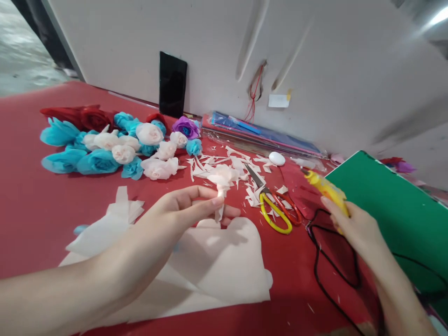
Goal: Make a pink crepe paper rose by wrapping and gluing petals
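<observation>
My left hand [191, 207] pinches the stem of a small white paper flower [223, 178] between thumb and fingers, above white paper sheets [224, 266]. On the right, my right hand [353, 224] is wrapped round a yellow glue gun [327, 189], whose tip points up and left. Scissors [276, 210] with yellow and red handles lie between the hands, their blades among white paper scraps [206, 168]. Cut white petal pieces [105, 228] rest left of my left forearm.
Blue, white, red and purple paper flowers [101, 161] lie at the back left. A black phone [172, 84] leans on the wall. Wrapped sheets [259, 133] lie along the wall, near a white oval object [276, 158]. A green board [392, 210] and black cord [317, 266] are at right.
</observation>
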Tool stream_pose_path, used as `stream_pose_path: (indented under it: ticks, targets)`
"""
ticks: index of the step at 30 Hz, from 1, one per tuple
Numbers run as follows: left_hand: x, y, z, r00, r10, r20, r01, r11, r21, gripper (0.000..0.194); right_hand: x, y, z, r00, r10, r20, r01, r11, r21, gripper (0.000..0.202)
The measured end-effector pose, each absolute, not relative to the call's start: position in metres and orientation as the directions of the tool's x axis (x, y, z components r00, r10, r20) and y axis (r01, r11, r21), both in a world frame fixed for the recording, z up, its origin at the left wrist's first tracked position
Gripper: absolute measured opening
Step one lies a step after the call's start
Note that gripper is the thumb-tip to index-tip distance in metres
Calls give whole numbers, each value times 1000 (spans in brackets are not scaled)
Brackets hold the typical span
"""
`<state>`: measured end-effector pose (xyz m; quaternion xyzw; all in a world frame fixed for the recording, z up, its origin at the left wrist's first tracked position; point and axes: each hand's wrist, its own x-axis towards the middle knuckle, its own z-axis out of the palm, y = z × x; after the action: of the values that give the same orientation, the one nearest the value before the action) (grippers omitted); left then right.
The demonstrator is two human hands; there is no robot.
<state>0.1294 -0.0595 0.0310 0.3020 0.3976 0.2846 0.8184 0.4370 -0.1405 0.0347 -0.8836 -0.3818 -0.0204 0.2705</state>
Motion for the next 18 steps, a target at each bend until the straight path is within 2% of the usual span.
stream_pose_path:
  ticks: [2, 4, 6, 8, 11, 14, 15, 18]
  targets:
    - [130, -59, 31, 500, 721, -480, -227, 644, 731, 16, 448, -139, 27, 738, 635, 228, 672, -659, -338, 33]
    - [131, -59, 33, 508, 720, -473, -230, 642, 731, 12, 448, -137, 22, 724, 645, 244, 690, -678, -254, 30]
    - [131, -59, 35, 519, 718, -464, -218, 636, 740, 13, 436, -135, 21, 650, 695, 307, 759, -614, -216, 33]
    - [129, -60, 36, 525, 715, -461, -191, 627, 755, 19, 415, -134, 25, 521, 762, 386, 853, -477, -209, 40]
    - [126, -62, 35, 526, 731, -435, -151, 584, 798, 23, 374, -134, 34, 302, 844, 443, 947, -210, -244, 37]
    - [124, -63, 31, 535, 744, -401, -95, 525, 846, 22, 334, -132, 42, -18, 869, 494, 920, 208, -332, 34]
    - [124, -63, 29, 533, 747, -397, -79, 511, 856, 23, 324, -130, 44, -75, 867, 492, 885, 286, -368, 37]
    - [125, -64, 29, 519, 776, -358, -78, 460, 885, 23, 307, -119, 47, -139, 917, 374, 769, 338, -542, 40]
